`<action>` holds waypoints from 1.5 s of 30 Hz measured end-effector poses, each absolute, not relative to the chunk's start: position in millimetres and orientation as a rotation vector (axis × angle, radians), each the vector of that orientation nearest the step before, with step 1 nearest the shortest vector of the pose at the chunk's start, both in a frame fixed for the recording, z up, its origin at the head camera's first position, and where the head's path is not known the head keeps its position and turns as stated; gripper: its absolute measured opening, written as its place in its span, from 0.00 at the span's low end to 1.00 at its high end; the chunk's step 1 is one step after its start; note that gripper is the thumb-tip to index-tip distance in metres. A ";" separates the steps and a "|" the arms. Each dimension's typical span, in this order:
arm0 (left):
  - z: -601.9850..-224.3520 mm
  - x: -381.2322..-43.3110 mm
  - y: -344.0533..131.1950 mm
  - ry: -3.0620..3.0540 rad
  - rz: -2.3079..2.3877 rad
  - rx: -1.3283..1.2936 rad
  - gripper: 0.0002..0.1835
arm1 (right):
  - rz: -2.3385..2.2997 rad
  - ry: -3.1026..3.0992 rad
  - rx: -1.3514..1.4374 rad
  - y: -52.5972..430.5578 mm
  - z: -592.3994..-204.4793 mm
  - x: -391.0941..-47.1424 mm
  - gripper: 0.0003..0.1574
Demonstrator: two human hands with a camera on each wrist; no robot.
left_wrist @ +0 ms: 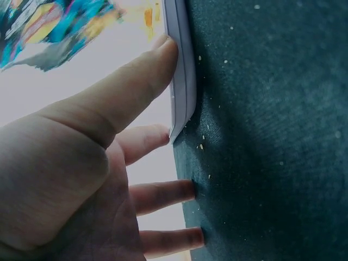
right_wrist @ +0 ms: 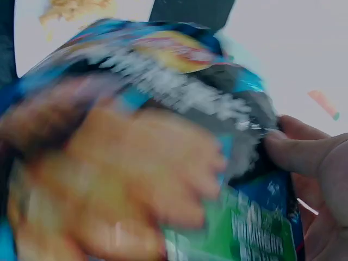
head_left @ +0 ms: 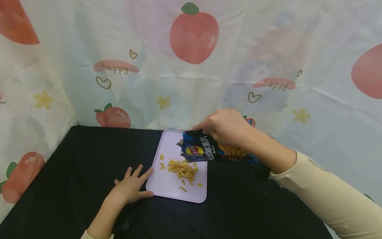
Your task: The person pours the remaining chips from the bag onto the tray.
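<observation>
My right hand [head_left: 228,127] pinches the upper edge of a dark blue chip bag [head_left: 206,147], holding it tilted on its side above the right part of a pale lilac tray [head_left: 167,187]. The bag's torn open end points left over the tray. In the right wrist view the bag [right_wrist: 163,152] is blurred, with the thumb on its printed face. A heap of broken potato chips [head_left: 182,170] lies mid-tray, with loose pieces around it. My left hand [head_left: 129,187] has its fingers spread, and its thumb and a finger touch the tray's left edge.
A black cloth [head_left: 238,205] covers the table under the tray. Small crumbs [left_wrist: 201,145] dot the cloth beside the tray in the left wrist view. Behind stands a fabric backdrop [head_left: 209,89] printed with fruit, hearts and flowers.
</observation>
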State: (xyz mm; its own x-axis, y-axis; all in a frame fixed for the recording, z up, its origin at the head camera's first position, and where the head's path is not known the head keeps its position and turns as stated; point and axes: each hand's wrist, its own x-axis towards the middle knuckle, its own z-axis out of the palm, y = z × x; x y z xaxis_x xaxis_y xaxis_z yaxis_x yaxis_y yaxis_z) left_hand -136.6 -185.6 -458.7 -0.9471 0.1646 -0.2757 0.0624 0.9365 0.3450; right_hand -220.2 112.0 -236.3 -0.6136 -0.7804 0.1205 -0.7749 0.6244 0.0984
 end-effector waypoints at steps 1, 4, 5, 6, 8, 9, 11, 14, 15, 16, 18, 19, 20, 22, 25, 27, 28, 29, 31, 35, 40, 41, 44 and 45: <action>-458.5 -136.6 -185.6 2.791 0.483 0.168 0.50 | -0.061 -2.692 1.300 111.7 -236.2 -220.2 0.19; -458.0 -136.5 -185.6 2.788 0.483 0.170 0.50 | -0.058 -2.694 1.290 111.1 -235.4 -220.0 0.19; -457.9 -136.4 -185.6 2.787 0.482 0.170 0.50 | -0.061 -2.699 1.294 110.9 -235.3 -219.9 0.19; -458.0 -136.5 -185.6 2.786 0.482 0.170 0.50 | -0.061 -2.702 1.299 110.8 -235.2 -219.7 0.19; -458.2 -136.6 -185.5 2.784 0.478 0.170 0.50 | -0.059 -2.702 1.291 111.2 -234.5 -219.4 0.19; -458.2 -136.7 -185.4 2.784 0.475 0.170 0.50 | -0.059 -2.701 1.285 111.3 -234.0 -219.1 0.19; -458.4 -137.1 -185.1 2.785 0.473 0.171 0.50 | -0.064 -2.702 1.289 112.1 -234.0 -218.9 0.19; -458.4 -137.0 -185.0 2.782 0.477 0.173 0.50 | -0.069 -2.701 1.288 112.6 -233.4 -218.8 0.19; -458.3 -136.9 -185.1 2.781 0.478 0.173 0.50 | -0.069 -2.702 1.292 112.9 -233.2 -218.9 0.19; -458.1 -136.7 -185.2 2.779 0.481 0.174 0.50 | -0.070 -2.703 1.295 113.0 -233.0 -219.1 0.19; -457.4 -136.5 -185.6 2.782 0.485 0.174 0.50 | -0.063 -2.697 1.292 112.5 -232.4 -220.0 0.19; -457.3 -136.4 -185.8 2.784 0.485 0.174 0.50 | -0.059 -2.694 1.292 112.2 -232.3 -220.6 0.19; -457.3 -136.4 -186.1 2.786 0.483 0.175 0.50 | -0.057 -2.692 1.296 112.1 -232.3 -221.4 0.19; -457.4 -136.5 -186.3 2.783 0.483 0.176 0.50 | -0.057 -2.691 1.293 112.2 -232.6 -223.0 0.19; -457.8 -137.0 -186.3 2.784 0.482 0.179 0.50 | -0.062 -2.698 1.290 112.8 -233.0 -224.6 0.18; -457.8 -137.3 -186.2 2.784 0.482 0.182 0.50 | -0.062 -2.699 1.285 113.1 -232.7 -225.2 0.18; -457.6 -137.4 -186.2 2.785 0.483 0.181 0.50 | -0.060 -2.695 1.283 113.0 -232.3 -225.4 0.19; -457.5 -137.6 -186.2 2.787 0.484 0.181 0.50 | -0.059 -2.692 1.285 112.9 -232.0 -225.5 0.19; -457.2 -137.6 -186.3 2.785 0.485 0.184 0.50 | -0.058 -2.683 1.285 112.7 -231.1 -225.3 0.19; -456.5 -137.6 -186.6 2.780 0.491 0.186 0.50 | -0.098 -2.673 1.297 111.4 -230.5 -224.3 0.19; -457.8 -137.7 -187.2 2.781 0.487 0.183 0.50 | -0.136 -2.668 1.308 107.6 -229.0 -222.7 0.19; -458.3 -137.6 -187.3 2.779 0.487 0.182 0.50 | -0.133 -2.668 1.306 107.1 -228.4 -222.3 0.19; -459.4 -137.9 -187.5 2.785 0.485 0.184 0.50 | -0.145 -2.676 1.312 105.9 -227.5 -221.8 0.19; -459.3 -138.0 -187.5 2.786 0.488 0.186 0.50 | -0.148 -2.683 1.315 106.0 -227.0 -221.6 0.19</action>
State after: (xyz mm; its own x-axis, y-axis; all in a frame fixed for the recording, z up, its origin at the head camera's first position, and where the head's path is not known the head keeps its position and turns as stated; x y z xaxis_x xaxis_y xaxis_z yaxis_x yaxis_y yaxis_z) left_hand -138.0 -187.5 -459.3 -0.9449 0.1777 -0.2751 0.0737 0.9338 0.3501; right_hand -221.6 106.0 -227.0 -0.6044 -0.7915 0.0909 -0.7766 0.6108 0.1542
